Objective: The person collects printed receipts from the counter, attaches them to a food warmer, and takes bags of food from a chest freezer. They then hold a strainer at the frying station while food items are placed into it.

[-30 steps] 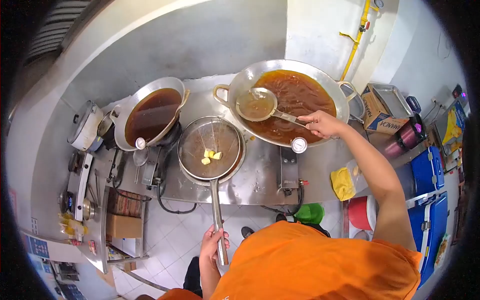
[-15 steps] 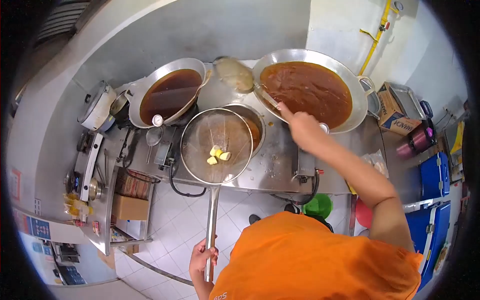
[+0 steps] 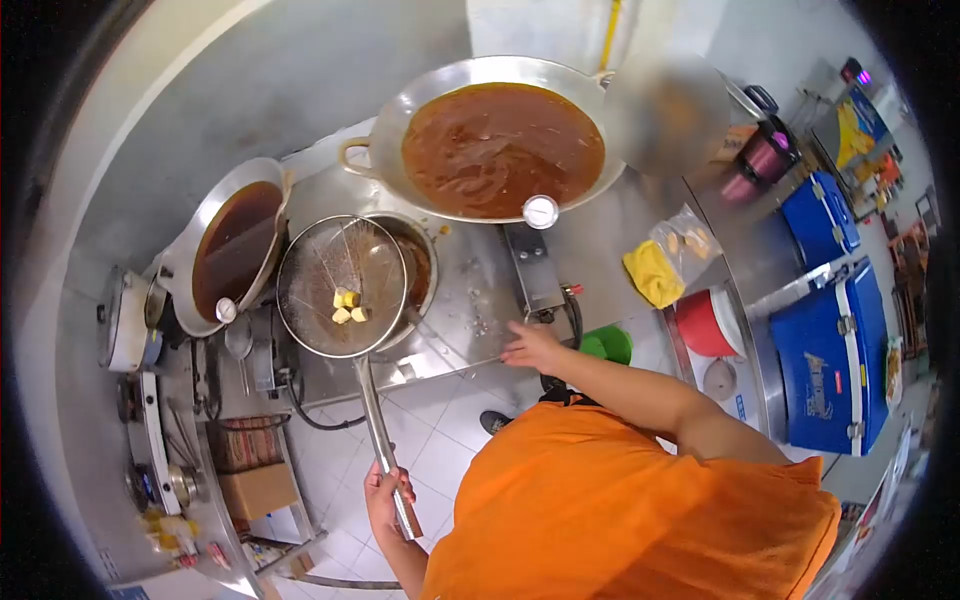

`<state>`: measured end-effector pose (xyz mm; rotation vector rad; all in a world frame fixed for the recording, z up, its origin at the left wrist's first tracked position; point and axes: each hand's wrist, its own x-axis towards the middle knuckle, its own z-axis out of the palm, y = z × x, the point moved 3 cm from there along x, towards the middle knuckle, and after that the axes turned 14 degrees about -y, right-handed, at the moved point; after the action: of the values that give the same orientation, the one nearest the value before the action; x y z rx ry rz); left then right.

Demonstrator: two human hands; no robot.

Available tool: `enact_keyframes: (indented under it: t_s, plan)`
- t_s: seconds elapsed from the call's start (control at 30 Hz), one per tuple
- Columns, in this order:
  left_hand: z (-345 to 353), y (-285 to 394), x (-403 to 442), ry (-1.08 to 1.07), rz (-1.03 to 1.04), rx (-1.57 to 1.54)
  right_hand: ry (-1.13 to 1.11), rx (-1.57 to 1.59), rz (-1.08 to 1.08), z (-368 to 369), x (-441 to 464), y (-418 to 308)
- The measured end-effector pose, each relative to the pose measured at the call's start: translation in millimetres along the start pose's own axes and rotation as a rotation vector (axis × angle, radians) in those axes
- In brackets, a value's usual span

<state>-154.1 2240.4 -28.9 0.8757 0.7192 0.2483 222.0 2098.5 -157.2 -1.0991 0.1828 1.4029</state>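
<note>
My left hand (image 3: 388, 492) grips the long metal handle of a round mesh strainer (image 3: 320, 270). Several pale yellow pieces (image 3: 345, 300) lie in the strainer, which is above a metal pot (image 3: 425, 262) of brown liquid and partly covers it. A blurred metal handle (image 3: 440, 340) slants from the pot over the counter edge; its other end is hidden. Close to that edge, my right hand (image 3: 533, 347) has its fingers spread and holds nothing. Behind is a large wok (image 3: 375, 140) of brown oil (image 3: 500, 150) with a dial thermometer (image 3: 541, 211) at its rim.
A second wok (image 3: 225, 190) of dark oil stands at the left, near a white pot (image 3: 125, 320). To the right are a yellow cloth (image 3: 652, 275), a plastic bag (image 3: 690, 243), a red bucket (image 3: 703, 325) and blue coolers (image 3: 830, 360). A blurred patch hides the area beside the large wok.
The ladle has left the large wok and my right hand has let go of it. That hand has come down to the counter's front edge. The view has turned to the right.
</note>
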Motion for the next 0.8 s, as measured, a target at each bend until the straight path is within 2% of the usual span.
enact_keyframes:
  t_s: [0.1, 0.2, 0.3, 0.4, 0.5, 0.53, 0.57, 0.6, 0.63, 0.67, 0.7, 0.77, 0.8]
  plan:
    - [-2.6, 8.3, 18.0, -0.001, -0.058, 0.027, 0.354, -0.109, -0.217, -60.4, -2.8, 0.8]
    - [-4.9, 14.2, 26.2, -0.032, -0.103, 0.084, 0.350, -0.801, -0.173, -75.9, -2.2, -14.9]
    - [-7.1, 18.2, 30.5, -0.034, -0.172, 0.209, 0.611, -1.317, -0.348, -85.3, 24.1, -2.4]
    - [-16.1, 17.8, 31.9, -0.048, -0.238, 0.271, 0.563, -1.322, -0.272, -72.1, -5.4, -28.7]
    - [-1.7, 27.6, 32.8, -0.013, -0.295, 0.442, 0.489, -1.351, -0.356, -81.2, -72.6, -85.5]
    - [-5.9, 31.1, 33.1, -0.014, -0.323, 0.484, 0.679, -1.230, -0.547, -100.9, -94.9, -100.5]
    - [-15.5, 36.8, 35.2, 0.017, -0.313, 0.662, 0.860, -1.095, -0.732, -127.4, -117.8, -112.1]
    - [-28.5, 43.7, 37.1, 0.052, -0.303, 0.839, 1.061, -1.150, -0.785, -160.9, -136.5, -126.2]
    - [-42.6, 50.4, 38.8, 0.088, -0.291, 1.016, 1.149, -1.206, -0.778, -198.9, -150.5, -139.1]
    - [-62.1, 62.4, 42.5, 0.210, 0.017, 1.158, 1.238, -1.259, -0.768, -230.8, -161.3, -151.2]
    - [-69.3, 71.1, 46.1, 0.327, 0.339, 1.278, 1.254, -1.329, -0.647, -250.7, -170.2, -165.2]
    - [34.8, 120.7, 48.4, 0.559, 0.329, 0.620, 1.277, -1.441, -0.470, -275.2, -177.0, -186.2]
    - [66.1, 131.6, 53.2, 0.443, 0.341, 0.874, 1.284, -1.487, -0.415, -284.9, -173.5, -194.0]
